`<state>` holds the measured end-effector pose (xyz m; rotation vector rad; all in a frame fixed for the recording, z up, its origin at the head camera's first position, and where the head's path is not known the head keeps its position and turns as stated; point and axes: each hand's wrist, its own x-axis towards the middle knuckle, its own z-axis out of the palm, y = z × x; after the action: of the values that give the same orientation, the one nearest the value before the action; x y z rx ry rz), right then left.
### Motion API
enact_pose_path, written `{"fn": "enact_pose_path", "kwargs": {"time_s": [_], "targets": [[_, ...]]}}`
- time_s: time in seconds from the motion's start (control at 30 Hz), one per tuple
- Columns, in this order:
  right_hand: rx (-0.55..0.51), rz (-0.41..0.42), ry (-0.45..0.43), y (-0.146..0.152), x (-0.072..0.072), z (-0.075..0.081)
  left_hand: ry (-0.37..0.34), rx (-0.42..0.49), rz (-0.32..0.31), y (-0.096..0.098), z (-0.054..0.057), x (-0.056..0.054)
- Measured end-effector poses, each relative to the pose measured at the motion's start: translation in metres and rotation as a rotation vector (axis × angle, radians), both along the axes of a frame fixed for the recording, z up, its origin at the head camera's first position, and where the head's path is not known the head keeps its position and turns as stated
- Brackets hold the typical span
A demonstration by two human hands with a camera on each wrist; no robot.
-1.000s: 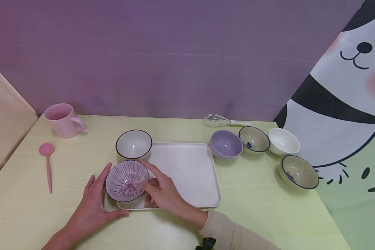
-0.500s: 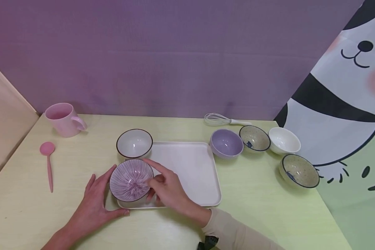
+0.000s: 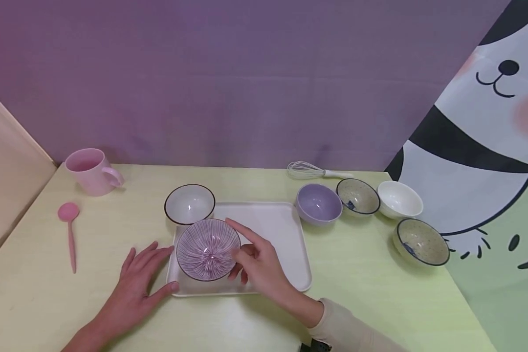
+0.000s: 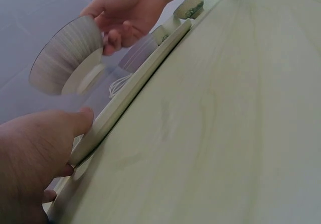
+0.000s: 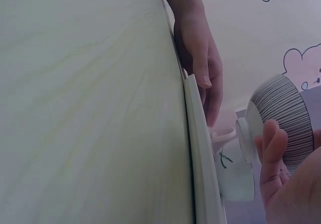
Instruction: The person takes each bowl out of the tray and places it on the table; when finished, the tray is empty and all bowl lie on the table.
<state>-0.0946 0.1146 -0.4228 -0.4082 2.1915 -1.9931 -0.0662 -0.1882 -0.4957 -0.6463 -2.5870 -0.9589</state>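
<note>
My right hand [image 3: 264, 269] grips the right rim of a purple-striped bowl [image 3: 207, 249], thumb inside and index finger along the rim. In the left wrist view that striped bowl [image 4: 70, 58] is tilted and raised above the white rectangular tray [image 3: 275, 239]. At the tray's front left corner rests my left hand [image 3: 136, 281], fingers extended and thumb touching the edge; the right wrist view shows this left hand [image 5: 203, 58] beside the tray's end. Just behind the striped bowl, a white dark-rimmed bowl [image 3: 189, 204] stands by the tray's back left corner.
Right of the tray are a purple bowl [image 3: 319, 203], a speckled bowl [image 3: 358, 195], a white bowl [image 3: 399, 198] and another speckled bowl [image 3: 422, 242]. A whisk [image 3: 308, 170] lies behind them. At left are a pink mug [image 3: 90, 171] and a pink spoon [image 3: 70, 225].
My right hand has carried the striped bowl rightward and up over the tray, away from the left hand. The left fingers have drawn together slightly, staying at the tray's corner.
</note>
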Motion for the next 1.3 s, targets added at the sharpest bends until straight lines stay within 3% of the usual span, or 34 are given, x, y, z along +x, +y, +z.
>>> {"fn": "enact_pose_path", "kwargs": {"time_s": [0.3, 0.73, 1.3], "targets": [[-0.022, -0.025, 0.050, 0.040, 0.009, 0.004, 0.028, 0.007, 0.004, 0.001, -0.002, 0.003], [-0.018, -0.109, 0.019, 0.090, 0.028, 0.006, 0.022, 0.012, 0.001, 0.001, -0.001, 0.004], [0.000, -0.225, 0.059, 0.141, 0.052, -0.004, 0.003, 0.019, -0.008, 0.003, 0.001, 0.003]]}}
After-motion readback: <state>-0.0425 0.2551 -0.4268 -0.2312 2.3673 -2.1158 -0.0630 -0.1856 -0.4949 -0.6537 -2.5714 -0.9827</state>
